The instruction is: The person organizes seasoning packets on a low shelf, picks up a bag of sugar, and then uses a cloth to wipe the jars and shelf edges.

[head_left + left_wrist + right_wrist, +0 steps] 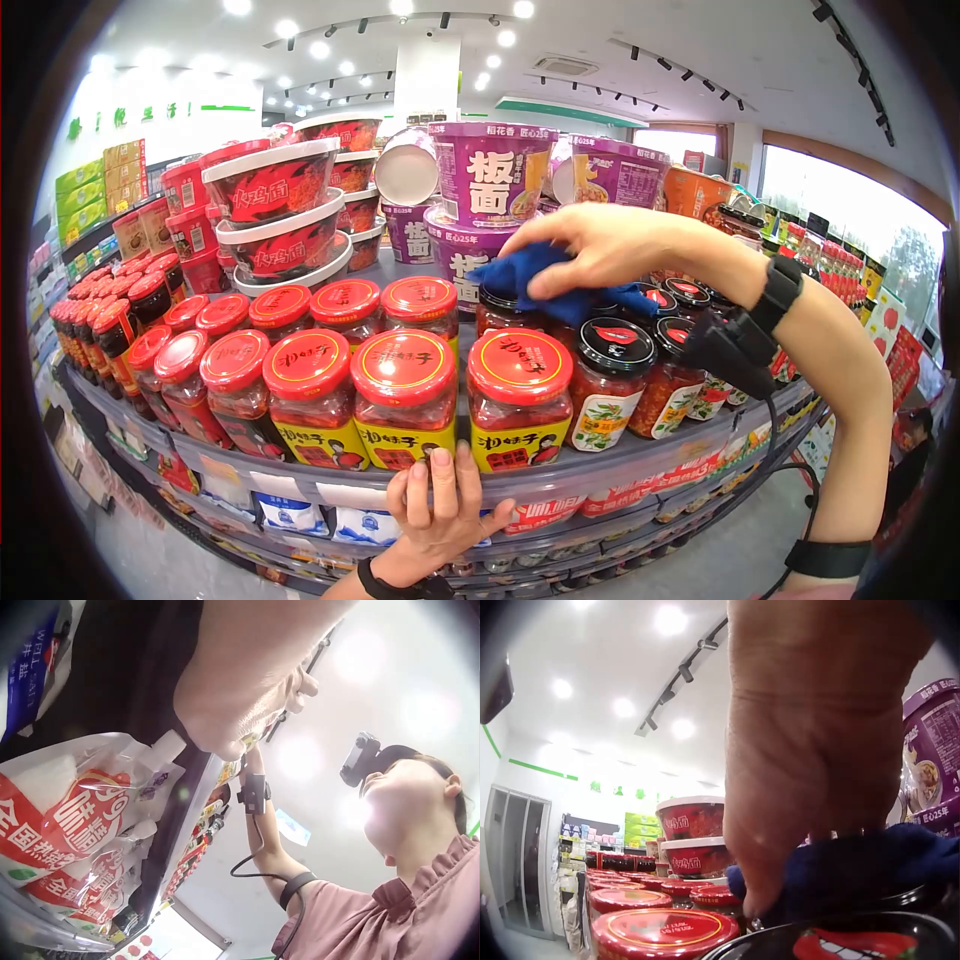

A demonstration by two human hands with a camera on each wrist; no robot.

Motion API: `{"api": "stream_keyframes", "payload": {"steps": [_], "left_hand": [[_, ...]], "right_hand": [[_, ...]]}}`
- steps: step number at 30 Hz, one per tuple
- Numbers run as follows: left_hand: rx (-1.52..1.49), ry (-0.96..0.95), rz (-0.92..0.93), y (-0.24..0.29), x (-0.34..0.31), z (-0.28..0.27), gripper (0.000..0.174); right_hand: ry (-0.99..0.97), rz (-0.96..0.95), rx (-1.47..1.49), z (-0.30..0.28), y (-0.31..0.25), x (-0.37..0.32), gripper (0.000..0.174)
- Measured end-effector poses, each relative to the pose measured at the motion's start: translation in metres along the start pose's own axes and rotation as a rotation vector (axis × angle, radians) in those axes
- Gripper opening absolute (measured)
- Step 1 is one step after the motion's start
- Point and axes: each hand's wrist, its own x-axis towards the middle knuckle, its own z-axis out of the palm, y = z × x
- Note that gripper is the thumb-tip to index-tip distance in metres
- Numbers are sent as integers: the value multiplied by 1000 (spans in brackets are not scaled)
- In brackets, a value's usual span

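Observation:
My right hand (595, 245) grips a bunched blue cloth (548, 285) over a black-lidded jar (495, 318) in the second row. The cloth covers part of that lid, and the fingertips are partly hidden in its folds. In the right wrist view the cloth (840, 877) lies just behind a black lid with a red chili picture (855, 941). Low at the shelf's front edge, my left hand (440, 510) has its fingers extended upward. Its fingertips reach the base of a red-lidded jar (404, 390), by the gap beside another red-lidded jar (520, 385).
Rows of red-lidded jars (305, 370) stand to the left, black-lidded chili jars (615, 360) to the right. Behind them are stacked red noodle bowls (275, 200) and purple noodle tubs (490, 175). White-and-red pouches (82, 810) sit on the shelf below.

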Motion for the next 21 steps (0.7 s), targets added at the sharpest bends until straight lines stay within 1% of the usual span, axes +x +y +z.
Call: {"api": "stream_keyframes", "payload": {"steps": [2,3,6,7,8,9,10,11,12,14,18,20,21], "left_hand": [[-3,9,-15,0,0,1,67],[4,18,-14,-1,-1,2,67],[5,25,-35,1,-2,3,67],[7,38,-53,2,-1,3,63],[9,51,-68,2,-1,3,59],[1,41,-35,1,-4,5,67],[-1,37,-35,1,-4,5,67],[0,41,-35,1,-4,5,67],[3,44,-34,1,-4,5,67],[4,39,-32,1,-4,5,67],[-3,42,-35,1,-3,5,67],[2,46,-34,1,-3,5,67],[3,54,-35,1,-3,5,67]], "right_hand": [[-127,53,-59,7,-13,6,62],[-144,12,-67,10,-8,13,66],[-153,30,-89,11,-10,15,67],[-133,28,-58,13,-10,14,63],[-139,29,-56,13,-10,14,63],[-146,55,-15,11,-9,14,60],[-153,80,26,8,-9,14,57],[-149,99,75,7,-10,13,51],[-145,120,56,5,-10,16,48],[-94,-15,-18,7,-5,17,45],[-126,-45,-49,6,-7,15,48],[-245,-243,24,11,-5,16,55],[-244,-240,30,12,-4,15,55]]}}
